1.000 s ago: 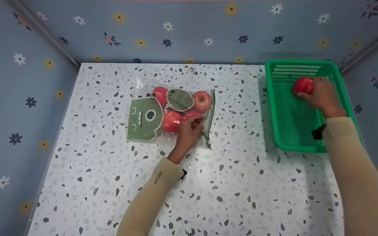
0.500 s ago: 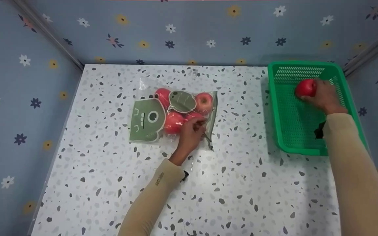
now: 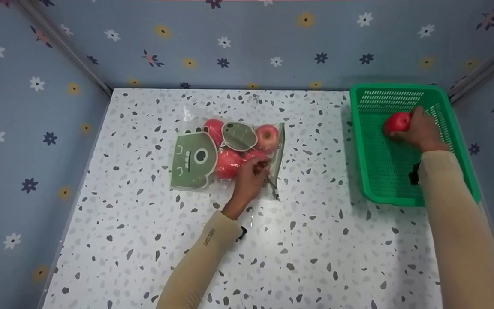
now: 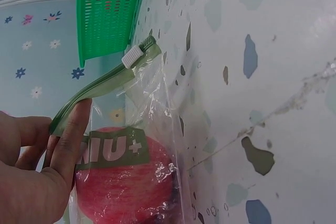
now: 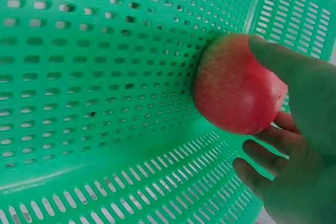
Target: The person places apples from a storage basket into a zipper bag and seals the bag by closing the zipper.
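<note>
Inside the green basket, my right hand (image 3: 425,131) holds a red apple (image 3: 398,123). In the right wrist view the thumb lies on one side of this apple (image 5: 236,85) and fingers curl at its other side, close to the basket floor. My left hand (image 3: 249,178) pinches the opening edge of a clear zip bag (image 3: 191,161) printed with a green one-eyed monster. Several red apples lie in the bag, one with its stem end showing. The left wrist view shows the fingers at the bag's green zip strip (image 4: 100,87), with a white slider (image 4: 132,56) further along it.
The green slotted basket (image 3: 358,159) stands at the right rear of the speckled white table (image 3: 307,266). Flower-patterned walls (image 3: 247,43) close off the back and both sides.
The apple and my right hand have shifted slightly within the basket. My left hand stays at the bag's edge. The whole view has tilted a little.
</note>
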Motion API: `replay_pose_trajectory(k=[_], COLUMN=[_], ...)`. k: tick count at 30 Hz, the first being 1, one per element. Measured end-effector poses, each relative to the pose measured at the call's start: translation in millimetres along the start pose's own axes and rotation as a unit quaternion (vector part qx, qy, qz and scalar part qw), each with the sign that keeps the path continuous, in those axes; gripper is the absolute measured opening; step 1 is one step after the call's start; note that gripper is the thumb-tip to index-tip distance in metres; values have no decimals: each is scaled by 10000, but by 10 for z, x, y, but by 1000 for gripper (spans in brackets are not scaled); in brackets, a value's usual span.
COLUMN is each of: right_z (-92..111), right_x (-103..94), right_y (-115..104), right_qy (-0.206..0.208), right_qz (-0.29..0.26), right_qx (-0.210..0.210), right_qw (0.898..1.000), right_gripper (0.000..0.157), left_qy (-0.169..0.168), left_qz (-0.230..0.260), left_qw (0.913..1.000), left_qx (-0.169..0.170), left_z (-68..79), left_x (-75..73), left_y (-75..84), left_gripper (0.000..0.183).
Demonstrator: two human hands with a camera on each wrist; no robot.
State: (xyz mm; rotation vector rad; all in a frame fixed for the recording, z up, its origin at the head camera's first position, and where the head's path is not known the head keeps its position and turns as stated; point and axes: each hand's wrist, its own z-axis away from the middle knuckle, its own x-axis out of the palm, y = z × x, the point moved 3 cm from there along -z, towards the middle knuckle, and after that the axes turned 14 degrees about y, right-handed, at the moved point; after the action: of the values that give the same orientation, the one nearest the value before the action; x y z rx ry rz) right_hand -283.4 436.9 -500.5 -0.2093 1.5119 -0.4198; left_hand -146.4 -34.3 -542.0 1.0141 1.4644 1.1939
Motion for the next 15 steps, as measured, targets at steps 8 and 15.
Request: replay_pose_trajectory(k=[8, 15], right_z=[51, 80], right_x=[37, 20], right_y=[6, 0], right_qy=[92, 223], right_qz=[282, 229], right_qx=[-217, -68], right_qw=[9993, 9995], right_gripper=[84, 82], left_qy=[48, 33], left_qz=[-28, -210], left_qw=[9999, 9993], left_qx=[149, 324], left_z=[7, -2], left_x=[-19, -29], left_y=[10, 24], left_gripper=[26, 26])
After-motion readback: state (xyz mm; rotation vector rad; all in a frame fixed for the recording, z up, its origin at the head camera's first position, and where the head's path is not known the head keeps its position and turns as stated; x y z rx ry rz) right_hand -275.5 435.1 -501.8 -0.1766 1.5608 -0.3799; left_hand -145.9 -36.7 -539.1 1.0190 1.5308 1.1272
